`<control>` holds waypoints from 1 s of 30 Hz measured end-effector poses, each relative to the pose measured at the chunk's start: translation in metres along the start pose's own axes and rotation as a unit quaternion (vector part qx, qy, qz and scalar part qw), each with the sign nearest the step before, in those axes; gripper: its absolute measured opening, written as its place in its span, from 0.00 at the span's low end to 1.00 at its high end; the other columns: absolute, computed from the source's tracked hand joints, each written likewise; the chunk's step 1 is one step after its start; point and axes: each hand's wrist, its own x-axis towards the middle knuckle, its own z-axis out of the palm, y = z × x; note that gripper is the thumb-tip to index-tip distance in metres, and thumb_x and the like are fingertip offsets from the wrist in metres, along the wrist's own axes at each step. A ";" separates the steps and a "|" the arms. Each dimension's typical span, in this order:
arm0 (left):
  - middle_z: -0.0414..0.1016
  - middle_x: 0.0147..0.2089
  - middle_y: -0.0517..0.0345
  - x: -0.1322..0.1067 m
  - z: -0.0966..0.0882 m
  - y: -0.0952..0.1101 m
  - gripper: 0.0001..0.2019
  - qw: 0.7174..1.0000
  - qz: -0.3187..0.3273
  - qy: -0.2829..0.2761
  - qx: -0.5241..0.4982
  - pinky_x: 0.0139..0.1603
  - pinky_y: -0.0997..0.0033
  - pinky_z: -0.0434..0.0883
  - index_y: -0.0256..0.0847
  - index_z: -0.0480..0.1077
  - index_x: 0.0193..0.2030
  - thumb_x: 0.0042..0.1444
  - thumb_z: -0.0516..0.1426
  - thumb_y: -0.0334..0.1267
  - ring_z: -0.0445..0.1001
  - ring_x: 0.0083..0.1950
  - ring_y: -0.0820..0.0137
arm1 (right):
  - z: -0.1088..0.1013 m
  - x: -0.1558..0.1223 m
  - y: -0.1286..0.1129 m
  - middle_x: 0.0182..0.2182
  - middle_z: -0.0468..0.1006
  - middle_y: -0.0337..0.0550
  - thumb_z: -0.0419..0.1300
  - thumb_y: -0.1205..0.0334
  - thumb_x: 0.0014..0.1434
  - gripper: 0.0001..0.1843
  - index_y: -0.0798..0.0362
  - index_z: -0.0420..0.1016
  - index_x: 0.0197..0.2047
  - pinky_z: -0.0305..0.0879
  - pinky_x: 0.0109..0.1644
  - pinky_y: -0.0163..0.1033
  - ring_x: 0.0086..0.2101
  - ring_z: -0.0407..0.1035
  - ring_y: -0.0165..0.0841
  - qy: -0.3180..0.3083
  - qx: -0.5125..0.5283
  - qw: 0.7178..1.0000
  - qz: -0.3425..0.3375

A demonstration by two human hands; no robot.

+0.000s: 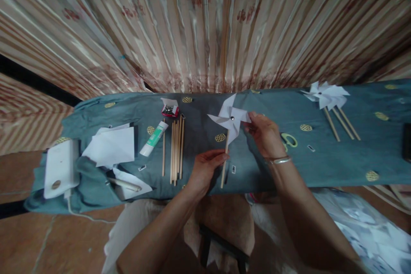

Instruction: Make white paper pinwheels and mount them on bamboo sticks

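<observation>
Left hand (207, 167) pinches the wooden stick (224, 173) of the paper pinwheel (234, 125), seemingly to steady it | right hand (266, 134) holds a blade's (241, 115) tip, apparently to check spin | paper pinwheel: above the surface's (201, 130) middle | loose sticks (177, 150): bunched left, presumably for easy reach

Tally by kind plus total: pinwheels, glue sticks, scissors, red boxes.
Pinwheels: 4 (1 held, 3 overlapping at right, counted by their sticks)
Glue sticks: 1
Scissors: 1
Red boxes: 1
Total: 7
</observation>
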 end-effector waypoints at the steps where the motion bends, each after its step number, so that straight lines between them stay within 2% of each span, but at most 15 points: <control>1: 0.79 0.28 0.56 0.000 0.000 0.000 0.15 1.000 -0.004 -0.002 0.002 0.38 0.72 0.65 0.37 0.82 0.29 0.32 0.73 0.41 0.70 0.30 0.74 | 0.000 0.000 -0.001 0.28 0.80 0.31 0.77 0.49 0.37 0.17 0.46 0.81 0.29 0.67 0.29 0.26 0.28 0.70 0.23 -0.003 0.005 1.000 -0.012; 5: 0.79 0.28 0.56 -0.002 0.001 -0.002 0.15 1.000 -0.013 -0.010 0.012 0.37 0.73 0.65 0.38 0.82 0.29 0.32 0.73 0.42 0.70 0.29 0.74 | 0.002 -0.001 -0.003 0.29 0.81 0.33 0.76 0.51 0.39 0.16 0.47 0.83 0.32 0.69 0.32 0.27 0.29 0.71 0.24 -0.029 0.016 0.999 -0.030; 10: 0.79 0.28 0.56 -0.001 0.001 -0.002 0.15 1.000 -0.010 -0.014 0.012 0.37 0.73 0.65 0.37 0.81 0.28 0.32 0.74 0.42 0.70 0.29 0.75 | 0.001 -0.001 -0.001 0.26 0.81 0.35 0.77 0.55 0.37 0.13 0.49 0.81 0.25 0.68 0.29 0.29 0.27 0.70 0.25 -0.010 0.020 0.999 -0.030; 16: 0.79 0.28 0.56 0.001 0.000 -0.002 0.14 1.000 -0.002 -0.004 0.009 0.37 0.73 0.64 0.37 0.81 0.27 0.32 0.73 0.41 0.69 0.29 0.75 | -0.001 0.000 0.000 0.20 0.75 0.33 0.76 0.54 0.38 0.13 0.51 0.80 0.24 0.61 0.24 0.29 0.22 0.63 0.23 -0.030 0.010 0.999 -0.037; 24: 0.78 0.27 0.56 0.003 -0.001 -0.003 0.13 1.000 0.008 -0.008 0.014 0.37 0.73 0.64 0.37 0.82 0.30 0.35 0.72 0.40 0.69 0.29 0.75 | 0.001 -0.004 -0.001 0.17 0.71 0.33 0.75 0.55 0.39 0.11 0.50 0.80 0.23 0.55 0.21 0.29 0.20 0.60 0.23 -0.049 -0.003 0.999 -0.019; 30: 0.79 0.28 0.56 0.005 -0.002 -0.004 0.13 1.000 0.016 -0.006 0.011 0.37 0.73 0.65 0.38 0.82 0.29 0.34 0.73 0.40 0.70 0.29 0.75 | 0.004 -0.009 -0.006 0.19 0.73 0.34 0.75 0.56 0.37 0.12 0.51 0.81 0.24 0.59 0.21 0.29 0.20 0.63 0.23 -0.062 -0.008 0.998 0.011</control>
